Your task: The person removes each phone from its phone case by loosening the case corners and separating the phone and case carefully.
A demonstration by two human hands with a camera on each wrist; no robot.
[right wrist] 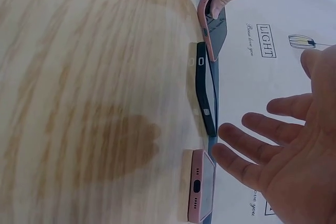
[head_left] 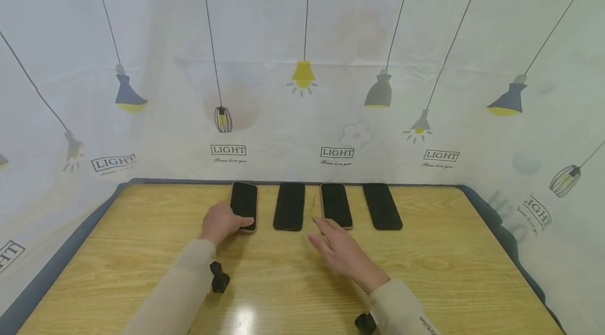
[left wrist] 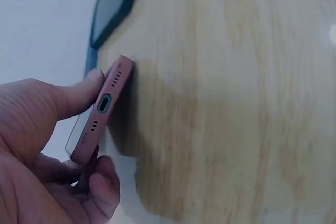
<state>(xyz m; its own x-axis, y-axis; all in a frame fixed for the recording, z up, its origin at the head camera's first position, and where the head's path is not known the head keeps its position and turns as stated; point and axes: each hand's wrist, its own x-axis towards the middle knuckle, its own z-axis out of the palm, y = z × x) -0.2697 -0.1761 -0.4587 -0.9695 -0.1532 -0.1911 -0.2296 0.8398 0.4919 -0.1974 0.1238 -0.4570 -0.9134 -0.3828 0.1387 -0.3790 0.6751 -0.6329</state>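
Several smartphones lie in a row along the table's far edge. My left hand (head_left: 224,222) grips the leftmost one, a smartphone in a pink case (head_left: 244,203), thumb on its screen and fingers beneath. In the left wrist view, that pink-cased smartphone (left wrist: 103,109) is tilted, its charging port facing the camera. My right hand (head_left: 347,253) hovers with spread fingers and holds nothing; it is nearest another pink-cased smartphone (head_left: 336,203). Between the two pink ones lies a dark-cased smartphone (head_left: 289,206). At the right end is a black smartphone (head_left: 383,206).
The wooden table (head_left: 293,282) ends at a dark blue edge (head_left: 189,182) just behind the smartphones. A white curtain (head_left: 264,20) printed with hanging lamps stands behind and along both sides. Black wrist mounts (head_left: 219,277) sit at the sleeves.
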